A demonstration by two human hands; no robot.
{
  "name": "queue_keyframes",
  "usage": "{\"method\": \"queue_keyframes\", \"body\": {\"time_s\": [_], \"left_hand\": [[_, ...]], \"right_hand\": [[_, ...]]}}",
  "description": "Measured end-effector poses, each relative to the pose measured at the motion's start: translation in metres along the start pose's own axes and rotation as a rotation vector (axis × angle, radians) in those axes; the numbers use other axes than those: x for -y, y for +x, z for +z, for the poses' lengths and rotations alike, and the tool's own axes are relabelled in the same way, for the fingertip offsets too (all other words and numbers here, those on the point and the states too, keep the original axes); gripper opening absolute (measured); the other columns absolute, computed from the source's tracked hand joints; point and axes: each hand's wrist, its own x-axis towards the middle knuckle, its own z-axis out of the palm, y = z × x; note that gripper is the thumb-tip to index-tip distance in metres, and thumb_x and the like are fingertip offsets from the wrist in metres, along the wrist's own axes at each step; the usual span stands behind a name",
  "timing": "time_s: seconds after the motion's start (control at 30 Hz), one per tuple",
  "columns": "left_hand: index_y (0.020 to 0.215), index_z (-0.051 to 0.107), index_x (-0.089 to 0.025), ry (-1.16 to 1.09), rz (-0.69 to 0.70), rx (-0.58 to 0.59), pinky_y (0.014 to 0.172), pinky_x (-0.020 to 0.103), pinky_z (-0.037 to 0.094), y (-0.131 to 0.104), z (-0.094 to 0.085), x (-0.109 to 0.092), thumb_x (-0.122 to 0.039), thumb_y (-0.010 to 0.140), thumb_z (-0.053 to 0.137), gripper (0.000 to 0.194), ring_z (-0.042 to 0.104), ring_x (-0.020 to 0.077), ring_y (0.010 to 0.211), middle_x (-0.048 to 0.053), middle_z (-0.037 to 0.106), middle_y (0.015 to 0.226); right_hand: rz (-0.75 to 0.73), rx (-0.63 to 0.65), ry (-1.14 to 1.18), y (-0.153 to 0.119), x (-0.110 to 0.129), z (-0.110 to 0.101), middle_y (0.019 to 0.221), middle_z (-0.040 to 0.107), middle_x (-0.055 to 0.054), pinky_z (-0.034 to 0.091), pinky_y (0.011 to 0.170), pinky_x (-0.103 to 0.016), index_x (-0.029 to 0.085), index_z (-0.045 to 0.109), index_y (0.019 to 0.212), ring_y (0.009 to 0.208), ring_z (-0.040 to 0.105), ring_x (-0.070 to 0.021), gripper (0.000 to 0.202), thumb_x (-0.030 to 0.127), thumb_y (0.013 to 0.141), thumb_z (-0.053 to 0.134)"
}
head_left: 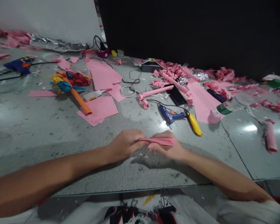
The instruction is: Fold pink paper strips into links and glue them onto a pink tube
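Observation:
Between my two hands is a narrow folded piece of pink paper (162, 142), held just above the near part of the table. My left hand (127, 143) pinches its left end between thumb and fingers. At the other end, my right hand (169, 148) is closed around the paper, thumb on the near side. The fingertips of both hands almost meet. Beyond them lie a blue hot glue gun (170, 115) with a yellow part (195, 124) beside it, and a stack of pink paper sheets (105, 109).
An orange paper tube with colourful paper flowers (80, 101) lies at left. Farther back are rolled pink paper sticks (157, 91), a dark phone (177, 95) and white rings (128, 91). A plastic bottle (233, 104) lies at right, near a pink roll (270, 138). Cables cross the table.

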Motion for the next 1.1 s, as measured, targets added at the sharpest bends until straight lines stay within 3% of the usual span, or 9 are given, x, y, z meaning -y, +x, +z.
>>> {"method": "queue_keyframes", "body": {"time_s": [0.07,0.17,0.3,0.43,0.6,0.9,1.1], "left_hand": [[0.083,0.067,-0.019,0.057,0.084,0.05,0.069,0.028,0.043,-0.001,0.003,0.001,-0.031,0.108,0.056,0.031,0.059,0.0146,0.071,0.001,0.066,0.076],[0.079,0.063,-0.019,0.082,0.108,0.055,0.067,0.028,0.039,-0.003,0.003,0.003,-0.028,0.107,0.057,0.03,0.054,0.0141,0.068,0.0,0.061,0.072],[0.071,0.055,-0.018,0.032,0.052,0.074,0.063,0.027,0.034,-0.002,-0.001,0.001,-0.028,0.104,0.059,0.035,0.047,0.0121,0.063,-0.003,0.052,0.067],[0.067,0.052,-0.018,-0.07,-0.05,0.1,0.061,0.026,0.031,0.0,-0.012,-0.002,-0.034,0.103,0.06,0.041,0.042,0.0104,0.06,-0.005,0.045,0.062],[0.07,0.062,-0.017,-0.155,-0.157,0.055,0.06,0.026,0.033,0.0,-0.021,0.003,-0.033,0.102,0.06,0.036,0.047,0.0104,0.06,-0.004,0.052,0.062],[0.069,0.063,-0.017,-0.141,-0.118,0.028,0.063,0.024,0.038,-0.006,-0.024,0.001,-0.031,0.103,0.061,0.036,0.054,0.0096,0.061,-0.003,0.061,0.064],[0.069,0.058,-0.017,-0.113,-0.045,-0.055,0.06,0.023,0.034,-0.004,-0.024,0.009,-0.03,0.105,0.058,0.038,0.05,0.0091,0.059,-0.004,0.054,0.062]], "right_hand": [[-0.054,0.018,-0.096,-0.001,0.001,-0.001,0.062,0.071,-0.001,0.049,0.055,-0.025,0.019,0.076,0.075,0.053,0.064,-0.0126,0.043,0.048,0.105,0.068],[-0.09,0.036,-0.123,0.0,-0.001,-0.004,0.06,0.07,-0.001,0.046,0.053,-0.025,0.019,0.074,0.071,0.051,0.063,-0.0121,0.045,0.046,0.106,0.067],[-0.067,0.075,-0.046,0.0,-0.004,-0.005,0.057,0.069,-0.001,0.045,0.051,-0.024,0.018,0.072,0.068,0.049,0.061,-0.0115,0.044,0.044,0.103,0.072],[0.05,-0.033,0.104,0.0,-0.006,-0.006,0.055,0.07,-0.001,0.042,0.043,-0.023,0.018,0.072,0.066,0.042,0.058,-0.0112,0.046,0.049,0.1,0.075],[0.131,-0.16,0.258,0.001,-0.011,-0.012,0.052,0.07,-0.001,0.043,0.037,-0.023,0.017,0.079,0.075,0.036,0.055,-0.0118,0.04,0.052,0.095,0.079],[0.118,-0.076,0.354,-0.002,-0.013,-0.014,0.054,0.071,-0.002,0.047,0.04,-0.02,0.016,0.08,0.078,0.04,0.061,-0.012,0.041,0.051,0.098,0.076],[0.071,-0.07,0.382,0.001,-0.014,-0.015,0.059,0.074,-0.004,0.047,0.044,-0.022,0.016,0.082,0.083,0.042,0.059,-0.0108,0.039,0.048,0.102,0.073]]}}
